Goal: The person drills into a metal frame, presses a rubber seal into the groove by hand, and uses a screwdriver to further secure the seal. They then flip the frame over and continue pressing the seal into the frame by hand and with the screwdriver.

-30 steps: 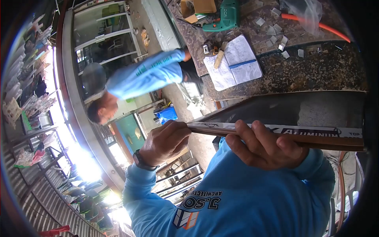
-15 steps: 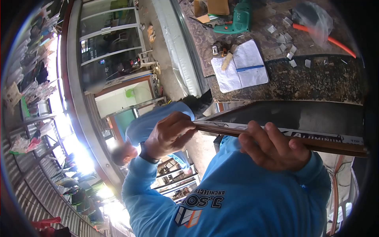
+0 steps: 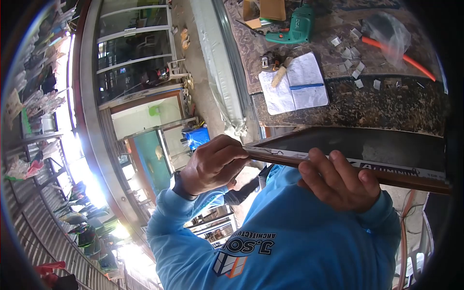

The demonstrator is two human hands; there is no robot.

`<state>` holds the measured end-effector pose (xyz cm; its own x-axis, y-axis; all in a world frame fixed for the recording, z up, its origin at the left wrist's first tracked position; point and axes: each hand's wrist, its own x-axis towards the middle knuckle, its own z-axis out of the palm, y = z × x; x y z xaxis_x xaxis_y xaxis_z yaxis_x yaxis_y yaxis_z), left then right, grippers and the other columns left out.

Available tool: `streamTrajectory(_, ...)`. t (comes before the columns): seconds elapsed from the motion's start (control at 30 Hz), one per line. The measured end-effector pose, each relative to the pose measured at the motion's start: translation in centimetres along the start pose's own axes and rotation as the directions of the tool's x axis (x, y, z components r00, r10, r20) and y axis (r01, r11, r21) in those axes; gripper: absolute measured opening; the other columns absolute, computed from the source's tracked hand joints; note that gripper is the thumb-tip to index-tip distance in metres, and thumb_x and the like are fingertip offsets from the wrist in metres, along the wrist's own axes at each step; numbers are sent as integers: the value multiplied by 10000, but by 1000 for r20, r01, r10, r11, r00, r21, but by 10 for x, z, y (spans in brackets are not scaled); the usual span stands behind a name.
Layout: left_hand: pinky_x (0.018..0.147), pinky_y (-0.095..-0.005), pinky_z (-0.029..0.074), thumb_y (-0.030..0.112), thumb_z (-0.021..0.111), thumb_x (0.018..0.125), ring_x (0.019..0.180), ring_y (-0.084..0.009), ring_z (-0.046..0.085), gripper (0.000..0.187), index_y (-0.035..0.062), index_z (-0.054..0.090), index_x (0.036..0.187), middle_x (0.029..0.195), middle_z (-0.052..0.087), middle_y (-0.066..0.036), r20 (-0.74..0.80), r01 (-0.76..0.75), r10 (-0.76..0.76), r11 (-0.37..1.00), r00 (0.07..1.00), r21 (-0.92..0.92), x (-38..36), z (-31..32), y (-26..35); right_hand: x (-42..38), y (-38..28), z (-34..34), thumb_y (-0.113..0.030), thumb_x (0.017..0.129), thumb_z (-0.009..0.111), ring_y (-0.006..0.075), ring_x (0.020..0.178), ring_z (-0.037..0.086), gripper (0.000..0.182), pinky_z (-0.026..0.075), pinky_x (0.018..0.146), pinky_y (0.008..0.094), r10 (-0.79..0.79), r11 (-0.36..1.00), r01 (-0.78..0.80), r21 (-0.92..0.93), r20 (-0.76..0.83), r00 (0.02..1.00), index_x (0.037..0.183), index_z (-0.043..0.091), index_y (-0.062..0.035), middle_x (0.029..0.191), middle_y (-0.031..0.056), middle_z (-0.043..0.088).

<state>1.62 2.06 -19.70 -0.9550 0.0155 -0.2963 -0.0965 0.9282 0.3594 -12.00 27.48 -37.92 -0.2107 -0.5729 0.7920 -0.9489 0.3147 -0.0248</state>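
The co-worker in blue who stood in the upper left of the frame a second ago has dropped almost out of sight behind the hands, and the aluminium strip has slid a little toward the right. It now runs from the middle of the frame out to the right edge, below the worktable. The left hand, at frame centre, is clenched over the strip's near end with its fingers curled on top. The right hand, right of centre, is wrapped round the strip from below, fingertips showing over its printed face.

The strip looks long, thin and rigid, light for its length but likely to sway at the far end, so two well-spaced grips as here suit it. Its cut end may be sharp, and the taped face probably slick.

The far end is cut off by the dark lens rim at the right, and the printing is only partly readable. On the table in the upper part of the frame lie a green drill and an open notebook; the small pale pieces beside them I cannot identify
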Motion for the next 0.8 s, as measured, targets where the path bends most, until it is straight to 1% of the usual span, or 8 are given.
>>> streamTrajectory(0.13,653,-348,583,-14,885,835,785,-240,738,230,20,743,1012,919,723,-118,3,19,-19,999,1000,-26,3,-2,2,0,4,-2,-544,1101,548,126,1360,596,506,182,1350,522,-29,1000,29,-7,7,1000,1510,532,-246,1262,-127,746)
streamTrajectory(0.2,661,-343,586,-21,879,837,791,-234,741,223,24,745,1010,924,724,-115,1,51,-51,997,999,-58,1,-2,-1,-1,2,-3,-564,1125,451,142,1417,557,521,146,1364,498,-11,1000,11,7,30,999,1547,505,-262,1343,-116,728)
streamTrajectory(0.23,676,-334,591,-30,873,837,800,-223,743,210,23,745,995,926,726,-108,27,143,-141,981,990,-129,-4,-1,-4,-2,1,-4,-574,1137,403,150,1445,537,532,128,1372,486,-1,1000,1,15,42,999,1565,491,-270,1384,-110,719)
streamTrajectory(0.47,701,-327,540,-25,884,829,792,-188,679,189,26,745,947,959,709,-94,-2,211,-220,934,975,-288,-17,8,-20,0,3,-2,-487,1115,552,158,1422,554,487,124,1370,518,-18,1000,18,5,13,1000,1534,506,-244,1291,-116,739)
streamTrajectory(0.5,762,-322,509,0,895,824,844,-181,635,200,34,741,947,944,671,-73,-15,218,-236,921,972,-322,-22,14,-23,0,2,0,-484,1110,565,159,1416,559,489,126,1369,521,-17,1000,17,1,2,1000,1530,509,-241,1286,-118,741)
streamTrajectory(0.6,844,-335,502,30,899,833,938,-191,621,211,46,737,968,959,632,-58,-58,97,-115,963,992,-252,-24,18,-35,0,2,3,-495,1102,577,154,1398,572,493,137,1365,520,-12,1000,12,-10,-29,999,1520,517,-241,1269,-123,749)
streamTrajectory(0.7,848,-337,494,13,916,783,946,-195,623,245,77,767,966,949,647,-44,-104,174,-248,870,963,-461,-34,35,-43,-1,3,5,-507,1102,572,142,1382,583,487,151,1361,513,-15,1000,14,-20,-47,999,1512,522,-249,1254,-130,754)
streamTrajectory(0.8,848,-343,493,16,917,791,974,-184,620,249,70,755,971,1007,639,-50,-112,151,-282,760,953,-632,-40,49,-52,0,1,7,-519,1104,561,130,1371,589,477,159,1358,508,4,1000,-5,-26,-69,998,1502,534,-258,1239,-137,760)
